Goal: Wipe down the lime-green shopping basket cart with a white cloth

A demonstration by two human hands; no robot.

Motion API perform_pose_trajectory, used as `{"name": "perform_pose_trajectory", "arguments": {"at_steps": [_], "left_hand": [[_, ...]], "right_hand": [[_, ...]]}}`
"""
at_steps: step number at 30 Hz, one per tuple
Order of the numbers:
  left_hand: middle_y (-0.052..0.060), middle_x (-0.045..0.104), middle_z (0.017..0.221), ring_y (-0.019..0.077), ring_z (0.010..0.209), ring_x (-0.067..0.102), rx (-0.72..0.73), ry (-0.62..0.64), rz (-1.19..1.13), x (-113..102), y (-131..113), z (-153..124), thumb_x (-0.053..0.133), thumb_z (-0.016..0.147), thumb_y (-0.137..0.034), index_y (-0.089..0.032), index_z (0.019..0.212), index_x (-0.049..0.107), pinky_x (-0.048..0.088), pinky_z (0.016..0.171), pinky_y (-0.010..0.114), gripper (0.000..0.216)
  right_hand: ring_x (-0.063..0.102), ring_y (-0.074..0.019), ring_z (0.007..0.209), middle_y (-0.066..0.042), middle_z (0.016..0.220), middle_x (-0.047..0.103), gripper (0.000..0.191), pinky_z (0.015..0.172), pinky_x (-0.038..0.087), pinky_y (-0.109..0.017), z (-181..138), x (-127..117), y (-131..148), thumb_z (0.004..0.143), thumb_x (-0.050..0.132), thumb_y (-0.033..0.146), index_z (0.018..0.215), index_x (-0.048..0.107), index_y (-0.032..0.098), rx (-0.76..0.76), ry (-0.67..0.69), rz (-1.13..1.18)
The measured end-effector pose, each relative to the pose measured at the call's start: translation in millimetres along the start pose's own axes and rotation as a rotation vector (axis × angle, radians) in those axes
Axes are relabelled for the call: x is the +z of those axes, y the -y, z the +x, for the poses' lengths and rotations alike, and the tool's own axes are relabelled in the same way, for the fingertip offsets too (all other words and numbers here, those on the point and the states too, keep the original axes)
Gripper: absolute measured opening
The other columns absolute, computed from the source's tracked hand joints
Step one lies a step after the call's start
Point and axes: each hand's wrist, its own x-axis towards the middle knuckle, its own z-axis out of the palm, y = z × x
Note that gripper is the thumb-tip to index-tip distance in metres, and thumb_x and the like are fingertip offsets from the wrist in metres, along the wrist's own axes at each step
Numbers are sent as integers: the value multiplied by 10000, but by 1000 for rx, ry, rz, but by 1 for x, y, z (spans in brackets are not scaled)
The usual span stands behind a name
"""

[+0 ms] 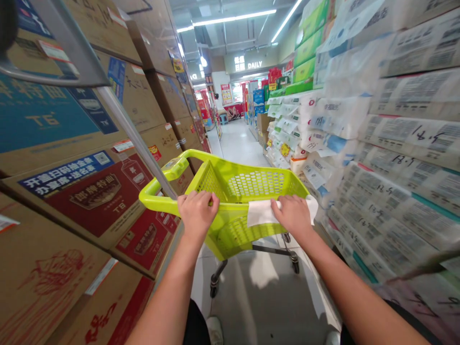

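A lime-green shopping cart [230,184] stands in a narrow store aisle right in front of me. My left hand [197,210] is closed over the left part of its rear rim. My right hand [293,213] grips the right part of the rim and presses a white paper sheet [261,212] against it. The basket looks empty inside.
Stacked cardboard boxes [89,191] wall the left side, with a metal ladder rail [118,115] leaning across them. Packs of tissue paper [388,158] fill the shelves on the right. The grey floor aisle [237,141] runs ahead toward a bright shop area.
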Motion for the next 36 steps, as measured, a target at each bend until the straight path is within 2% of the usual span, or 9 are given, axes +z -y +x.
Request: {"name": "perform_pose_trajectory", "arguments": {"at_steps": [3, 5, 13, 17, 22, 25, 28, 31, 36], "left_hand": [[18, 716, 684, 205, 711, 580, -5, 3, -6, 0, -4, 2, 563, 986, -302, -230, 627, 594, 258, 771, 430, 367], [15, 720, 683, 204, 708, 580, -28, 5, -12, 1, -9, 3, 570, 976, -304, -231, 623, 594, 255, 771, 433, 361], [35, 680, 624, 213, 689, 573, -44, -1, -7, -7, -26, -3, 552, 974, -301, -239, 625, 602, 244, 752, 432, 357], [41, 676, 630, 214, 682, 560, -21, 10, -12, -9, -21, -7, 531, 993, -306, -236, 636, 607, 248, 762, 430, 371], [51, 703, 667, 220, 712, 562, -60, 28, -7, -3, -6, -5, 528, 998, -295, -235, 638, 606, 248, 776, 426, 373], [49, 724, 697, 217, 726, 566, -50, 24, -3, 2, -1, -2, 521, 1010, -292, -236, 648, 624, 246, 784, 429, 380], [41, 727, 686, 212, 716, 565, -62, 17, -9, 8, -1, 0, 518, 1013, -292, -240, 640, 637, 242, 783, 431, 394], [43, 726, 679, 214, 716, 566, -99, 11, -19, 16, -6, 3, 528, 1003, -292, -241, 626, 642, 238, 774, 432, 397], [42, 726, 700, 221, 762, 597, -88, -13, -69, 32, -13, 10, 535, 999, -286, -247, 653, 656, 249, 776, 431, 369]], "right_hand": [[622, -299, 977, -142, 982, 757, 495, 911, 335, -419, 2, 2, -6, 1097, 377, 455, 945, 744, 160, 15, -12, -13], [608, -310, 1007, -145, 1019, 749, 492, 952, 329, -430, 0, 3, 3, 1101, 366, 456, 995, 738, 152, -5, -50, -1], [586, -265, 1010, -93, 1056, 729, 376, 931, 329, -387, -10, -2, 83, 1094, 429, 473, 1114, 689, 203, -271, -88, 316], [603, -242, 925, -70, 934, 736, 424, 857, 315, -372, -2, 2, 67, 1112, 379, 447, 946, 695, 216, -261, -72, 270], [617, -255, 886, -113, 894, 756, 474, 817, 302, -382, 12, 13, 8, 1090, 396, 423, 834, 721, 192, -43, -24, 71], [618, -269, 924, -121, 929, 761, 464, 848, 318, -390, 14, 16, -11, 1083, 401, 407, 855, 736, 180, 24, -21, 29], [598, -286, 978, -127, 986, 754, 469, 929, 329, -408, 12, 18, -7, 1096, 351, 380, 950, 746, 172, 16, -71, 39], [568, -307, 1028, -143, 1049, 740, 487, 999, 317, -433, 9, 20, 17, 1103, 334, 428, 1044, 741, 166, -48, -104, 60], [566, -311, 1042, -136, 1094, 729, 503, 969, 322, -412, 14, 19, 51, 1095, 367, 535, 1110, 706, 163, -152, -77, 94]]}}
